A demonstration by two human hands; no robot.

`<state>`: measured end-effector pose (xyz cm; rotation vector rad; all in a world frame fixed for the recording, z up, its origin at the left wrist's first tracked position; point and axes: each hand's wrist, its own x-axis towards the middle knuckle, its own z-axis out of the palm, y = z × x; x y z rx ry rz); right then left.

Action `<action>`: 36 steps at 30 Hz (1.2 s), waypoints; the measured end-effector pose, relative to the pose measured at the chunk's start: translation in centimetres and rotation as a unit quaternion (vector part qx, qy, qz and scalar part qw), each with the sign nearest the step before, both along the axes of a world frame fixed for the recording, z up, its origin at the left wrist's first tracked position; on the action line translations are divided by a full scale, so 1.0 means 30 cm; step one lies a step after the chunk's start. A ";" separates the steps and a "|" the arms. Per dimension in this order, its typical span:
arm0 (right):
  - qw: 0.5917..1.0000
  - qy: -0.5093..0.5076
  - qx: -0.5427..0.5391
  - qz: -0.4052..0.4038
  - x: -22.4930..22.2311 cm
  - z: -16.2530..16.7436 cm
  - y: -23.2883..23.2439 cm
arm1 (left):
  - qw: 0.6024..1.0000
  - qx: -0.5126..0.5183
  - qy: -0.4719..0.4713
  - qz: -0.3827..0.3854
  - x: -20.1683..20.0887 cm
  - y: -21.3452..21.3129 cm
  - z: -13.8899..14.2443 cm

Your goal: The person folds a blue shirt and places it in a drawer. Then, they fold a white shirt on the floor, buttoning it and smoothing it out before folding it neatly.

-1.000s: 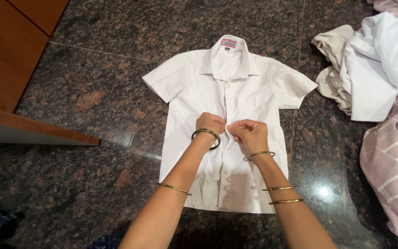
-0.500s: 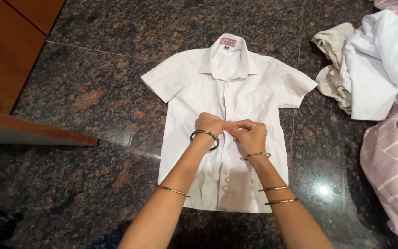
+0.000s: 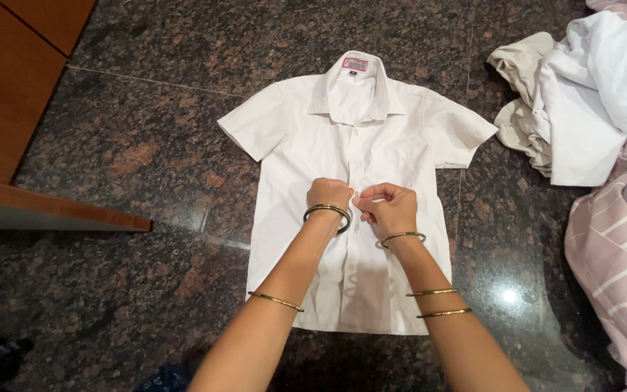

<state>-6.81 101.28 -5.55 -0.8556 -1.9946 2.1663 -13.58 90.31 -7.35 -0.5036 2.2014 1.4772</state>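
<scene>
A white short-sleeved shirt [image 3: 295, 174] lies flat, front up, on a dark speckled stone floor, collar away from me. My left hand [image 3: 329, 194] and my right hand [image 3: 386, 209] meet at the shirt's front placket around mid-chest. Both pinch the placket's fabric, fingertips touching each other. The button itself is hidden under the fingers. Thin gold bangles ring both wrists and forearms.
A heap of white and beige clothes [image 3: 575, 101] lies at the upper right, with a pink striped cloth [image 3: 618, 254] below it. A wooden furniture edge [image 3: 45, 210] juts in from the left over the granite floor [image 3: 132, 131].
The hands have stayed at the placket and shifted a little up the shirt; the fingers have worked closer together.
</scene>
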 end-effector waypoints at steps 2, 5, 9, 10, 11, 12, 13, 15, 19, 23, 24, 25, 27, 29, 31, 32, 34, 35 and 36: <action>0.999 -0.017 0.026 -0.019 0.000 0.002 -0.005 | 1.000 0.003 -0.008 -0.005 -0.006 -0.001 -0.006; 1.000 0.005 0.008 0.019 0.009 -0.004 0.010 | 0.999 -0.006 0.032 -0.030 -0.001 -0.012 -0.019; 0.997 0.008 -0.055 0.057 0.019 -0.025 0.051 | 0.996 0.023 0.062 -0.064 0.020 -0.032 -0.041; 0.997 0.010 -0.061 0.055 0.018 -0.031 0.056 | 0.995 0.012 0.066 -0.077 0.020 -0.034 -0.046; 0.996 0.013 -0.065 0.054 0.015 -0.037 0.058 | 0.994 0.002 0.071 -0.089 0.018 -0.034 -0.050; 0.997 0.003 -0.055 0.053 0.013 -0.042 0.059 | 0.994 0.005 0.071 -0.085 0.013 -0.034 -0.053; 0.998 -0.008 -0.045 0.052 0.012 -0.043 0.060 | 0.994 0.009 0.071 -0.082 0.008 -0.032 -0.054; 0.998 -0.003 -0.056 0.037 0.011 -0.041 0.048 | 0.982 -0.048 0.117 -0.138 0.008 -0.029 -0.055; 0.998 0.033 -0.055 -0.028 0.043 -0.011 -0.003 | 0.925 -0.161 0.229 -0.256 0.072 -0.039 -0.047; 0.969 0.066 0.216 -0.098 0.065 0.020 -0.072 | 0.957 -0.053 0.260 -0.119 0.108 -0.076 -0.032; 0.958 0.131 0.245 -0.070 0.050 0.024 -0.081 | 0.945 -0.022 0.308 -0.108 0.098 -0.085 -0.026; 0.941 0.194 0.273 -0.041 0.023 0.025 -0.086 | 0.930 0.010 0.354 -0.097 0.082 -0.096 -0.021; 0.898 0.239 0.369 0.017 -0.031 0.022 -0.083 | 0.911 0.029 0.397 -0.110 0.035 -0.107 -0.006; 0.836 0.202 0.506 0.070 -0.101 0.011 -0.069 | 0.904 0.009 0.397 -0.160 -0.040 -0.097 0.019; 0.881 0.182 0.434 0.048 -0.140 -0.006 -0.041 | 0.925 -0.069 0.329 -0.175 -0.073 -0.089 0.041; 0.902 0.171 0.396 0.038 -0.148 -0.017 -0.026 | 0.932 -0.109 0.294 -0.182 -0.083 -0.088 0.051; 0.956 0.083 0.280 0.030 -0.141 -0.035 0.012 | 0.928 -0.141 0.308 -0.154 -0.087 -0.084 0.071; 0.974 0.038 0.221 0.027 -0.134 -0.042 0.033 | 0.926 -0.156 0.315 -0.139 -0.084 -0.079 0.079; 0.982 0.029 0.183 0.025 -0.132 -0.046 0.054 | 0.917 -0.167 0.335 -0.138 -0.081 -0.074 0.087</action>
